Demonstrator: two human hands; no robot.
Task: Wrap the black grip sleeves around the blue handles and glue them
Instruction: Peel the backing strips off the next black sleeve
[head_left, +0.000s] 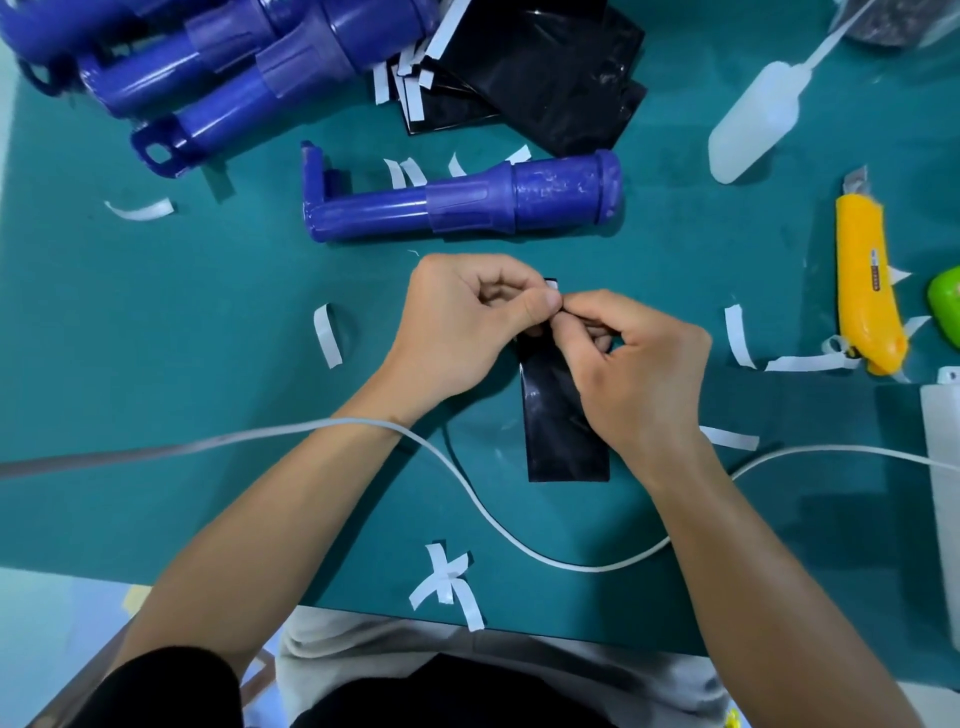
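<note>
Both hands (550, 332) pinch black grip sleeve (563, 421) top edge, on mat.

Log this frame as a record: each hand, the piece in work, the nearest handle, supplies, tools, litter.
left grip: hand pinches the far end of the black sleeve
right grip: hand pinches the same end, by the white strip
piece in work: sleeve lies on the green mat, not wrapped
nearest handle: blue handle, beyond the hands, no sleeve on it
supplies: handle pile; sleeve stack
tools: white squeeze bottle; yellow knife
litter: loose white strips
</note>
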